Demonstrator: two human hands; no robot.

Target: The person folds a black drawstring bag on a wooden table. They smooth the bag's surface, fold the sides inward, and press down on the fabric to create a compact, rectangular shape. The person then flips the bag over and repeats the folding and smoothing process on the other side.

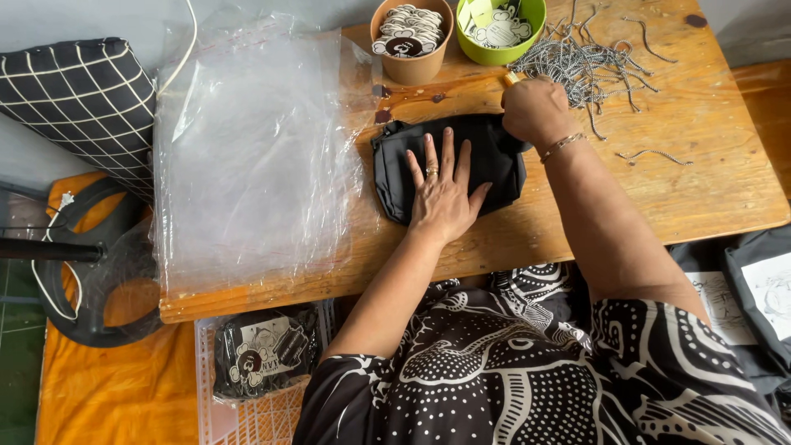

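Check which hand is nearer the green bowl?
Right. The right hand is fisted at the black pouch's upper edge, just below the green bowl; the left hand lies flat mid-pouch, farther away.

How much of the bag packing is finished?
One bag in plastic already lies in the white basket below the table. Right now the left hand presses flat on a black bag on the wooden table, while the right hand grips its top edge. Left to use: a stack of clear plastic bags, a pile of strings and two cups of tags.
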